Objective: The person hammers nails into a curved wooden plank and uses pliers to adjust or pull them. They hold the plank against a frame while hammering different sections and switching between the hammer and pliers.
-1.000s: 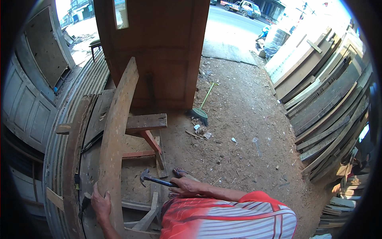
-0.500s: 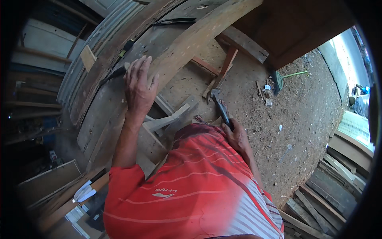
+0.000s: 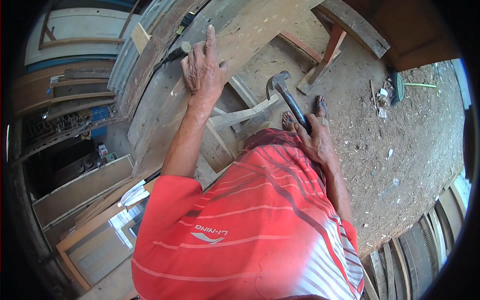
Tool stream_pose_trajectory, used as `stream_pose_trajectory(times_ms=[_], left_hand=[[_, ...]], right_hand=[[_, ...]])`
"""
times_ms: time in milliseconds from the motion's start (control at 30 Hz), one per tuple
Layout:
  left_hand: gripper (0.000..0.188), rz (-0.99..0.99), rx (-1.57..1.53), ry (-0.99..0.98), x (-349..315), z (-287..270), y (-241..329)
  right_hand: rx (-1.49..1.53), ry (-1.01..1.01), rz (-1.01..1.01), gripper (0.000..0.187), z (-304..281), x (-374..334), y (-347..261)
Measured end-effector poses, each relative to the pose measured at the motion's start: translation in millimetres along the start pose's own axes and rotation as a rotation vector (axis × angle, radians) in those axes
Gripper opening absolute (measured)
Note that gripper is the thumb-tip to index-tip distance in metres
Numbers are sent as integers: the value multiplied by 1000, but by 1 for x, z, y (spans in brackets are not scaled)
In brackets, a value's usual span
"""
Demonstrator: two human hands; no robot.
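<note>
My right hand [image 3: 316,137] grips the dark handle of a claw hammer [image 3: 292,102] in front of my body, its metal head tilted up and away from me. Over the wooden workbench [image 3: 250,37], my left hand [image 3: 204,75] has its index finger stretched forward and its thumb apart, with nothing seen in it. Just left of those fingers lies a chisel-like tool [image 3: 176,53] with a dark handle and a pale round end. Farther along the bench is a small black and yellow-green object [image 3: 187,21], too small to name.
Below the bench are wooden braces [image 3: 240,116] and a reddish timber leg [image 3: 334,44]. A green broom-like thing [image 3: 397,87] lies on the litter-strewn ground to the right. Boards [image 3: 410,265] are stacked at lower right, and a framed glass panel [image 3: 102,250] is at lower left.
The hammer has come up, showing its head clearly. My left hand has gone from loosely spread fingers to a stretched index finger. The whole view has shifted.
</note>
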State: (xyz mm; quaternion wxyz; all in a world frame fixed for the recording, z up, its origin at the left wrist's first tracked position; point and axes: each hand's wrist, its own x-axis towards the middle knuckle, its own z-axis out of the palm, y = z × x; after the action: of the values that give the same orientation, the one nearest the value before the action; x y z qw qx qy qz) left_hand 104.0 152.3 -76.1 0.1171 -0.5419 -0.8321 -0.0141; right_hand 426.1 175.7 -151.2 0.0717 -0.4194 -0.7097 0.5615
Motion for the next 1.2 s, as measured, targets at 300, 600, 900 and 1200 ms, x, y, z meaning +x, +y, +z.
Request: stream_pose_trajectory(times_ms=[300,600,900,1200], left_hand=[[121,-126,115,53,2,-2,16],[124,-285,146,204,1,16,42],[106,-311,114,216,-4,21,40],[81,-239,-182,-369,-25,-44,15]], right_hand=[[92,-33,112,39,-20,7,41],[-48,65,287,34,-104,12,119],[-146,-85,290,37,-167,69,114],[-198,-201,225,36,-180,87,97]])
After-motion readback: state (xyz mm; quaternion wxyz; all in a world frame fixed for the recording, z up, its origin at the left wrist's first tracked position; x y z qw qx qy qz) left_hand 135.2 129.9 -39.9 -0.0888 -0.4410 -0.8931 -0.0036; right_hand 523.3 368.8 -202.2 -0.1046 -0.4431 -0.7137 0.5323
